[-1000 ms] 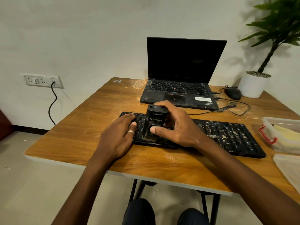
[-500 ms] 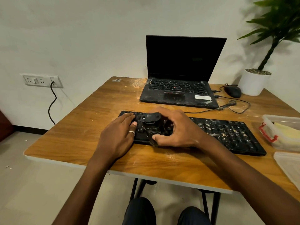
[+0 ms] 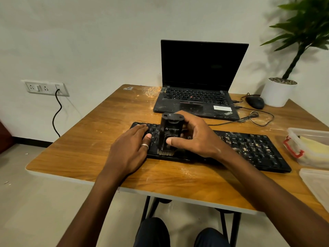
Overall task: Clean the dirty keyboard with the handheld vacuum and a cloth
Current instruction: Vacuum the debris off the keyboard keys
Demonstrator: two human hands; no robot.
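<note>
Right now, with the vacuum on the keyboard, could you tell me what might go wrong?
The vacuum brush rests on the keyboard; dragging it hard may catch a key. Crumbs lie thick on its right half, so a quick sweep could scatter them onto the table. Only the left hand steadies the keyboard, which might slide.

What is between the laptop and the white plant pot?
A black mouse lies between the laptop and the pot, shown in the head view.

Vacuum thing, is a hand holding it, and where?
The right hand grips the handheld vacuum around its body, thumb on the front. The left hand holds nothing; its fingers rest flat on the keyboard.
</note>
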